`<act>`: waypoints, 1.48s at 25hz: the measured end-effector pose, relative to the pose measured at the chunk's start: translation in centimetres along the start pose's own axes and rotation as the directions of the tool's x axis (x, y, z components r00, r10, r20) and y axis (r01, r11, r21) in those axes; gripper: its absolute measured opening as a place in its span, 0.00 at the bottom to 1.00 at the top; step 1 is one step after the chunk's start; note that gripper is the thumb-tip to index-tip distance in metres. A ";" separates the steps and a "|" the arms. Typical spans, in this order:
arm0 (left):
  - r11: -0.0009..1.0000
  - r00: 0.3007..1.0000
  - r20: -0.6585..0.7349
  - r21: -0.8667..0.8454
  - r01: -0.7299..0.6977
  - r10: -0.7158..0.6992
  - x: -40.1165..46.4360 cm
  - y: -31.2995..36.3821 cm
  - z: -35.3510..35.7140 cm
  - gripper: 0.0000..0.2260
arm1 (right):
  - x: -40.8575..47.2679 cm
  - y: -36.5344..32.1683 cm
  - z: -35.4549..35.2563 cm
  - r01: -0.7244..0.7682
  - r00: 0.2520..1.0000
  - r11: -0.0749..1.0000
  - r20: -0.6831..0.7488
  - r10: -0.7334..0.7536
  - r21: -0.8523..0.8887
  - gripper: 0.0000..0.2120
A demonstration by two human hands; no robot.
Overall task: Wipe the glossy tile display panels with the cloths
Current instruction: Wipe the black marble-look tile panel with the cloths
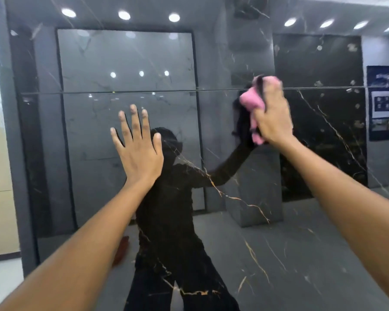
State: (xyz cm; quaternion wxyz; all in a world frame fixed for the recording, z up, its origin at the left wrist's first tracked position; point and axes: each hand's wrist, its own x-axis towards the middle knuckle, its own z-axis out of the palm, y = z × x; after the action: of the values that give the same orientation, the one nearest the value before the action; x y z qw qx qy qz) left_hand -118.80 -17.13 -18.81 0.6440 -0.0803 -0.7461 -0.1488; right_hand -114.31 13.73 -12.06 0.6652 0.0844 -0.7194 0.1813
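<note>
Shining like a mirror, the dark tile panel [301, 232] is filling the whole view, with thin gold lines running across it. A pink cloth [253, 106] is being pressed against the panel, high on the right side, right by a thin seam [144, 92] that is running across. The right hand [273, 115] is gripping the cloth with its fingers curled around it. The left hand [137, 151] is lying flat on the panel, fingers straight and spread apart. A dark shape of the person is showing in the shine.
</note>
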 end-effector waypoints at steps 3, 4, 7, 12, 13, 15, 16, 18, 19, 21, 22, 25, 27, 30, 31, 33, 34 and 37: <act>0.999 1.000 -0.008 0.041 -0.004 0.004 -0.6 -0.2 0.9 0.27 | 2.0 -5.1 2.1 -0.227 0.948 0.965 -0.196 0.250 0.131 0.25; 0.999 1.000 -0.007 0.038 -0.006 0.007 -0.7 -0.3 0.9 0.27 | 1.0 -7.8 3.9 -0.036 0.994 0.989 -0.094 0.050 0.145 0.28; 0.999 1.000 -0.018 0.045 -0.025 0.026 -0.4 -0.8 0.8 0.27 | -2.7 -11.0 5.9 0.531 0.779 0.841 0.332 -0.532 0.101 0.34; 0.999 0.999 -0.025 0.037 -0.023 0.024 -0.9 -0.7 0.9 0.27 | 2.4 -2.2 -0.8 -0.363 0.921 0.926 -0.112 0.373 0.099 0.21; 0.999 1.000 -0.021 0.033 -0.022 0.023 -0.9 -0.6 0.8 0.27 | 2.0 -2.1 -0.6 -0.503 0.845 0.860 -0.160 0.510 0.088 0.23; 1.000 1.000 -0.011 0.019 -0.017 0.017 -0.8 -0.4 0.7 0.27 | -0.4 -5.1 2.0 -0.343 0.919 0.938 -0.185 0.347 0.055 0.29; 1.000 1.000 -0.009 0.017 -0.015 0.015 -0.8 -0.4 0.7 0.27 | -2.1 -7.3 3.5 -0.098 0.991 0.993 -0.088 0.104 0.061 0.31; 1.000 1.000 -0.015 0.022 -0.022 0.022 -0.9 -0.5 0.9 0.27 | -4.9 -10.3 5.3 0.468 0.850 0.882 0.248 -0.465 0.049 0.34; 0.999 1.000 -0.016 0.021 -0.027 0.027 -0.9 -0.6 1.0 0.27 | -4.3 -10.3 5.0 0.621 0.719 0.783 0.371 -0.587 0.034 0.34; 0.999 0.999 -0.021 0.013 -0.031 0.032 -0.8 -0.7 1.0 0.27 | -1.1 -8.0 3.7 0.594 0.764 0.805 0.330 -0.555 -0.021 0.34; 0.999 0.999 -0.025 0.011 -0.030 0.031 -0.9 -0.7 1.0 0.27 | 0.3 -6.0 2.8 0.422 0.883 0.906 0.241 -0.403 -0.034 0.34; 1.000 0.999 -0.028 0.001 -0.029 0.029 -1.2 -0.6 0.9 0.27 | 0.9 -2.3 0.4 -0.246 0.960 0.966 -0.118 0.254 0.079 0.26; 1.000 0.999 -0.021 -0.011 -0.029 0.029 -1.1 -0.5 0.8 0.27 | -3.4 -4.0 2.0 -0.387 0.889 0.916 -0.223 0.401 0.103 0.27; 0.999 1.000 -0.012 -0.023 -0.026 0.026 -1.0 -0.6 0.9 0.26 | -14.2 -7.2 5.5 0.338 0.935 0.941 0.113 -0.336 0.002 0.29; 0.999 1.000 -0.011 -0.023 -0.026 0.026 -1.0 -0.6 0.9 0.26 | -16.3 -7.2 5.2 0.582 0.784 0.812 0.292 -0.548 -0.038 0.29; 0.999 0.999 -0.013 -0.025 -0.033 0.033 -1.0 -0.6 0.9 0.26 | -14.3 -4.6 3.6 0.718 0.667 0.694 0.334 -0.666 -0.050 0.29; 0.999 0.999 -0.017 -0.027 -0.035 0.034 -1.0 -0.6 1.0 0.26 | -12.1 -3.1 2.9 0.567 0.807 0.822 0.244 -0.538 -0.063 0.28; 0.999 0.999 -0.022 -0.031 -0.037 0.036 -1.0 -0.7 1.0 0.26 | -5.3 -1.8 0.9 -0.273 0.948 0.959 -0.148 0.282 0.081 0.29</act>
State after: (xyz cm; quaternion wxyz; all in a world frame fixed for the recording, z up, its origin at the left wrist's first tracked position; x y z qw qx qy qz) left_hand -119.74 -17.37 -20.05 0.6532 -0.1022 -0.7351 -0.1497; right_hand -113.96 11.13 -17.09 0.6851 -0.0125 -0.6634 0.3006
